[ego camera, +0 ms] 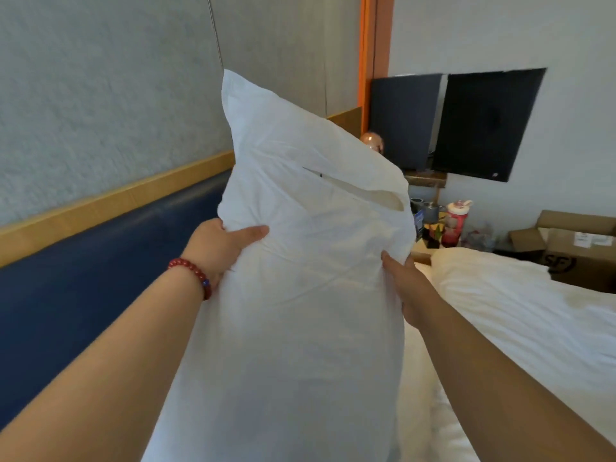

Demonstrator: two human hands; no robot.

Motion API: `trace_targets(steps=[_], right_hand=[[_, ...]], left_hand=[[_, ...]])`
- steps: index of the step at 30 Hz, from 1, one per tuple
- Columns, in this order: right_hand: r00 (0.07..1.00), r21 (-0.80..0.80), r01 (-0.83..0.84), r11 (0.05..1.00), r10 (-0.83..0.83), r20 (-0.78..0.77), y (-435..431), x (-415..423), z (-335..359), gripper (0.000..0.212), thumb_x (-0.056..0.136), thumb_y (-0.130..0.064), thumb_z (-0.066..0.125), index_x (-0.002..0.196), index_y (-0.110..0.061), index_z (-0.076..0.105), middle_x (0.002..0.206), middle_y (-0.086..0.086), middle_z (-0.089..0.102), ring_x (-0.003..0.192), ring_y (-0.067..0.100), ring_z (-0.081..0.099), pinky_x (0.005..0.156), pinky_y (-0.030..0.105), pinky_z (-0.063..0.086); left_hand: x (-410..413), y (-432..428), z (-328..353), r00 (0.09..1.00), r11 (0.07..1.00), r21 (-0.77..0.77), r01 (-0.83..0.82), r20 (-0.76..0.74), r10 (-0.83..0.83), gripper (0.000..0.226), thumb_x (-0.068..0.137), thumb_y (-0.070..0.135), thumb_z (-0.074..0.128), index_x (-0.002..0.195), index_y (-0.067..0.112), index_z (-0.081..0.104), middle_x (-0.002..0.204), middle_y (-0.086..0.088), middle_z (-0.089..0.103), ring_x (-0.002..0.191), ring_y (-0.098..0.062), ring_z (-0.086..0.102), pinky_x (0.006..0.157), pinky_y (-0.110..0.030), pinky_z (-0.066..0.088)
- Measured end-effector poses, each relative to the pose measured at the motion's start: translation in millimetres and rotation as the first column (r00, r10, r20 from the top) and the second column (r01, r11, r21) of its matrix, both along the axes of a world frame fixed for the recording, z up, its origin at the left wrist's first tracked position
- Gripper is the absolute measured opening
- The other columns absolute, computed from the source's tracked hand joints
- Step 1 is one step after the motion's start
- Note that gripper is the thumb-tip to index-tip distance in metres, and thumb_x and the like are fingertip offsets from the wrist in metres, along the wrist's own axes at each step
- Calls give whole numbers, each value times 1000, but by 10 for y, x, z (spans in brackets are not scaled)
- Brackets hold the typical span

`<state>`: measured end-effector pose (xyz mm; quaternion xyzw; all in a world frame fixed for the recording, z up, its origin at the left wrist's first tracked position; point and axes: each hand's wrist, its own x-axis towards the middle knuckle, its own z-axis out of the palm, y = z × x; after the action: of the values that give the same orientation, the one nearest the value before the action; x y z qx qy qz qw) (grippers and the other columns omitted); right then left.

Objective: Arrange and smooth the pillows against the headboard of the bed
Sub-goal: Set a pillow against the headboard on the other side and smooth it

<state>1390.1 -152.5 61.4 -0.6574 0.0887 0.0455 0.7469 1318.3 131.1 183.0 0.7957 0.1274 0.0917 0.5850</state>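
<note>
I hold the pillow (300,261) upright in the centre of the frame, my left hand (220,248) and right hand (405,285) each gripping a side so the filling drops evenly. The blue headboard (100,261) runs along the left, the bed (516,311) lower right.
</note>
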Motion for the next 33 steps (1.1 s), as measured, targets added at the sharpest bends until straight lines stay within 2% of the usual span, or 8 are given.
trace_targets(steps=[6, 11, 14, 17, 23, 28, 31, 33], right_hand=[[968, 75, -207, 975, 215, -127, 697, -184, -288, 58, 95, -55, 51, 149, -44, 29, 144, -14, 40, 129, 17, 42, 105, 44, 37], [962, 137, -201, 970, 221, -158, 673, -515, -567, 99, 69, -78, 58, 153, -44, 19, 159, -11, 26, 145, 22, 29, 113, 55, 31], [971, 97, -173, 980, 187, -150, 523, -540, -537, 105, 66, -81, 59, 154, -41, 18, 156, -9, 30, 142, 25, 33, 111, 57, 33], [972, 31, -113, 993, 117, -206, 355, -499, -442, 111, 60, -84, 64, 151, -37, 24, 149, -12, 39, 133, 24, 43, 105, 54, 38], [935, -83, 214, 973, -228, -272, -99, -426, -702, 147, 21, -83, 81, 146, -20, 36, 137, -1, 55, 117, 28, 58, 99, 49, 49], [851, -250, 378, 892, -440, -287, -678, -574, -1135, 134, 21, -78, 84, 134, -12, 53, 120, 5, 66, 104, 28, 66, 91, 44, 55], [809, -408, 364, 837, -501, -306, -883, -726, -1304, 119, 45, -67, 86, 138, -6, 44, 127, 11, 61, 111, 34, 62, 95, 45, 52], [796, -470, 353, 809, -524, -304, -994, -754, -1435, 106, 58, -61, 84, 137, -5, 42, 128, 14, 60, 113, 35, 60, 95, 45, 51]], left_hand=[[211, -390, -919, 999, 980, 197, 38, -9, -36, 25, 72, 28, 83, 88, 14, 70, 85, -1, 71, 79, -18, 67, 71, -31, 55], [118, -614, -1290, 980, 952, 233, 198, -65, -188, 9, 83, 29, 73, 86, 22, 68, 84, 5, 69, 79, -13, 64, 65, -25, 51], [208, -556, -1303, 894, 842, 302, 447, -194, -405, 29, 84, 51, 66, 107, 34, 68, 105, 6, 67, 100, -17, 65, 83, -34, 55], [130, -684, -1398, 761, 744, 244, 622, -411, -502, 64, 81, 68, 58, 139, 54, 36, 150, 21, 24, 138, -15, 31, 97, -37, 44], [-178, -1426, -1812, 552, 603, -4, 798, -396, -734, 63, 99, 44, 46, 151, 44, 9, 159, 15, -15, 148, -10, -10, 122, -41, 6], [-480, -1706, -2345, 413, 506, -170, 846, -391, -822, 46, 100, 44, 46, 144, 48, 33, 153, 31, 7, 142, 7, 5, 120, -33, 15], [-402, -1682, -2501, 571, 659, -234, 714, -349, -743, 31, 95, 43, 56, 127, 45, 58, 142, 23, 47, 124, 4, 48, 101, -16, 41], [-249, -1633, -2632, 699, 751, -71, 657, -314, -642, 33, 96, 37, 57, 130, 37, 56, 139, 15, 49, 126, -4, 48, 97, -12, 39]])
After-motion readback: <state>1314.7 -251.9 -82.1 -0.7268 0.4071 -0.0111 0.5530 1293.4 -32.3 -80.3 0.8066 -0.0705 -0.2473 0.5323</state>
